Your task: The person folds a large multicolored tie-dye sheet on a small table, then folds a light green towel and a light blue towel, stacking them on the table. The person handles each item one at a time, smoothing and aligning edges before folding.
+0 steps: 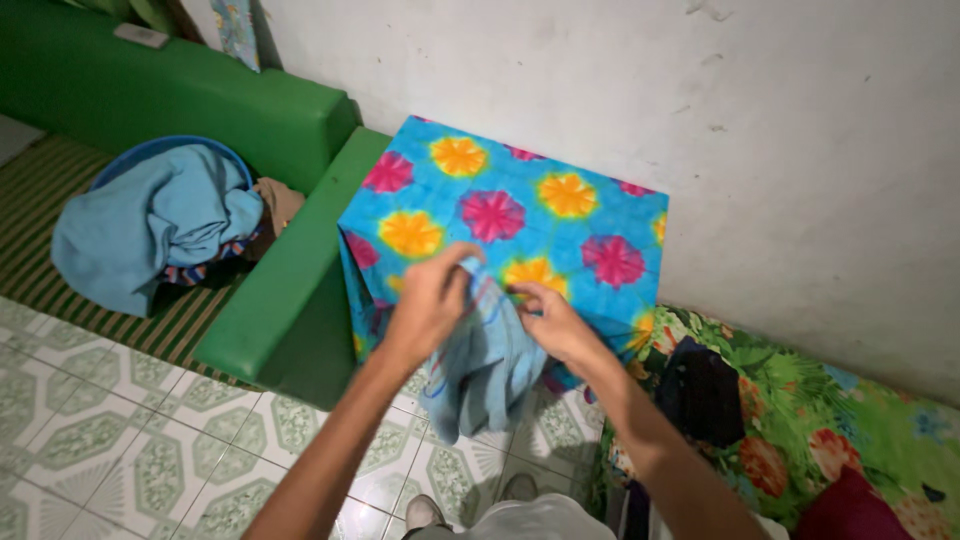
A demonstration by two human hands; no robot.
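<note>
L hand [430, 305]: my fingers pinch light-blue cloth [485, 375], top edge.
R hand [553, 322]: fingers pinch same cloth.
Behind: flower-print cover [520, 215].
Far L: basin [150, 152] w/ blue laundry.

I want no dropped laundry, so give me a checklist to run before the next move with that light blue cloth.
1. Left hand grips the light blue cloth: ok.
2. Right hand grips its top edge: ok.
3. Cloth hangs above the tiled floor: ok.
4. Flowered blue cover lies flat, nothing on it: ok.
5. Cloth spread out smooth: not ok, bunched.
6. Cloth dry: cannot tell.
</note>
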